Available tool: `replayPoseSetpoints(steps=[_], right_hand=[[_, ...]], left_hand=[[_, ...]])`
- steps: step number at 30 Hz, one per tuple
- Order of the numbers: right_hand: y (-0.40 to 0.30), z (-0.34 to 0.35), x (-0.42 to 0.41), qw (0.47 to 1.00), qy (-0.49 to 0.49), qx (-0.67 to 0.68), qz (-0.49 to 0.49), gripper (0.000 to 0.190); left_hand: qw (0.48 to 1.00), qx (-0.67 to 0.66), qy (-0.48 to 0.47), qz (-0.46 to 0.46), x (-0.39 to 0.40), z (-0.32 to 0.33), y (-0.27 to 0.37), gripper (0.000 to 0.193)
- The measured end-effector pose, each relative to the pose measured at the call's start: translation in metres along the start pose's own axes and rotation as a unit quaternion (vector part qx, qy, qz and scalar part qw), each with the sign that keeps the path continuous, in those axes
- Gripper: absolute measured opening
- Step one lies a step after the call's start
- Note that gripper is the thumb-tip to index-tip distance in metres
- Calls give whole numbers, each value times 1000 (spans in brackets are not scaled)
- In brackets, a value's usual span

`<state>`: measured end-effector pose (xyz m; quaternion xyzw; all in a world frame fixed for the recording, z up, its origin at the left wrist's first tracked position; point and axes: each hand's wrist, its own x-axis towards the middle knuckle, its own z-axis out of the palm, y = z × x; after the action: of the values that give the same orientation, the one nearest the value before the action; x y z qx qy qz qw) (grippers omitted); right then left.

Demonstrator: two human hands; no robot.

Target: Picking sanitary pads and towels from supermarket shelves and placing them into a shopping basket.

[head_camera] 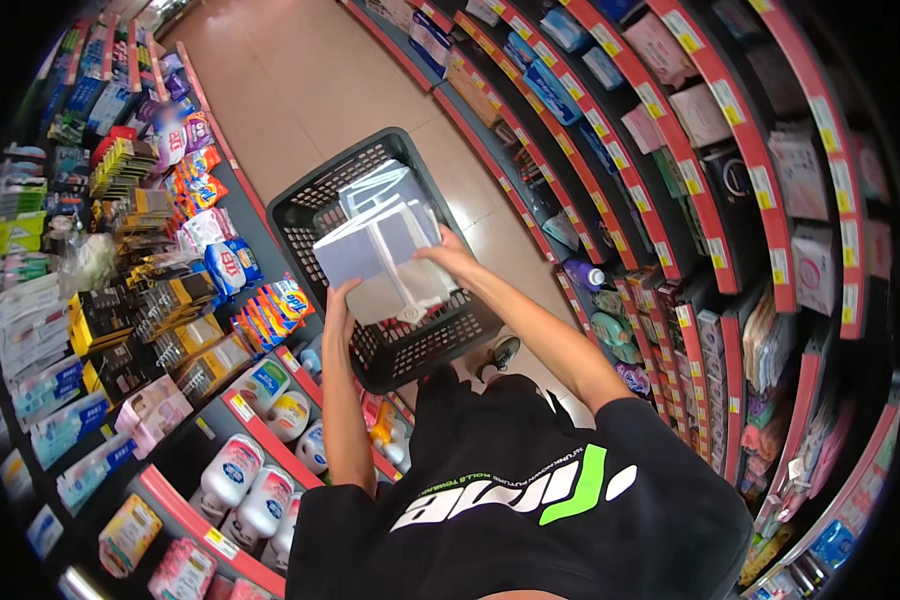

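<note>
Both hands hold a folded blue-grey and beige fabric item with white edging (382, 259) over a black plastic shopping basket (412, 363). My left hand (339, 304) grips its near left edge, thumb on top. My right hand (447, 255) grips its right side, fingers partly hidden beneath it. Another folded item with white edging (379, 187) lies in the far part of the basket, partly covered by the held one. What supports the basket is hidden.
Shelves with orange detergent bags (277, 307), white bottles (232, 469) and hanging packs (116, 311) stand close on the left. On the right, long curved-looking shelves hold packaged goods (553, 90) and a purple bottle (583, 274). A tiled floor (307, 67) runs between them.
</note>
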<state>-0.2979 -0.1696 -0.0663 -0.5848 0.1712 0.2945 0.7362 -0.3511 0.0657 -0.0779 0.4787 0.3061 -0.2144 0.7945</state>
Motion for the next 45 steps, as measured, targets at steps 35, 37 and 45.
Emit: replayPoseSetpoints(steps=[35,37,45], right_hand=[[21,-151,-243,895,370,-90,-232,23],[27,-185,-297,832,461,-41,-306,17],[6,-311,-652,392,793,-151,-442,9]], left_hand=[[884,309,-118,330,-44,216,-69,25],[850,324,-216,353,-102,276,-87,21],[606,329,-557,464,-341,517,-169,18]])
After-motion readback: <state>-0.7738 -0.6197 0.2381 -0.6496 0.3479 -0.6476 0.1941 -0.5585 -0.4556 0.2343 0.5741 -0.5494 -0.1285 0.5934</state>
